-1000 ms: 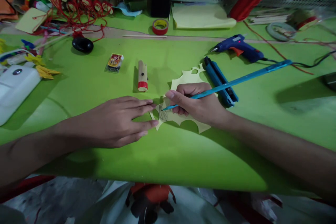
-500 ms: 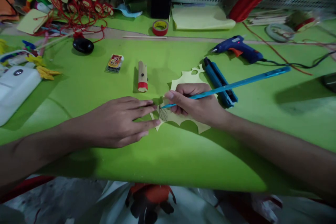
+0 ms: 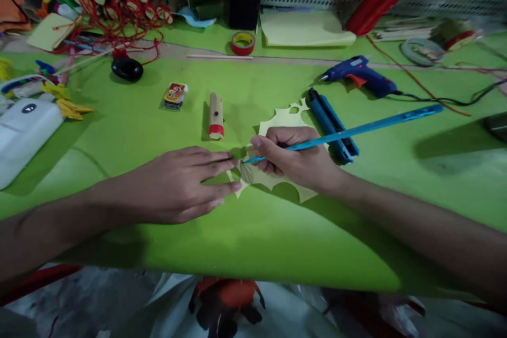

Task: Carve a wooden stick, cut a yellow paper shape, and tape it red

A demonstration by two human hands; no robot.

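Observation:
My right hand (image 3: 297, 157) grips a long blue pen (image 3: 356, 131), its tip on a pale yellow sheet of paper (image 3: 287, 119) with scalloped, cut-out edges. Dark curved lines forming a leaf-like shape (image 3: 246, 172) show on the paper just below the tip. My left hand (image 3: 194, 185) lies flat, fingers spread, with the fingertips on the paper's left end. Beyond the hands stands a small tan tube with a red band (image 3: 216, 116). A blue utility knife (image 3: 333, 127) lies against the paper's right side, beneath the pen's shaft.
A blue glue gun (image 3: 358, 75) with a black cord rests at the right. Behind are a tape roll (image 3: 243, 43), a red ribbon spool (image 3: 376, 6) and folded yellow paper (image 3: 307, 27). At left are a matchbox (image 3: 175, 95), a black oval object (image 3: 127, 68) and a white device (image 3: 29, 134).
The pen's upper end has shifted very slightly, while its tip stays by the drawn lines. My left hand keeps its place, and the whole view has moved a little.

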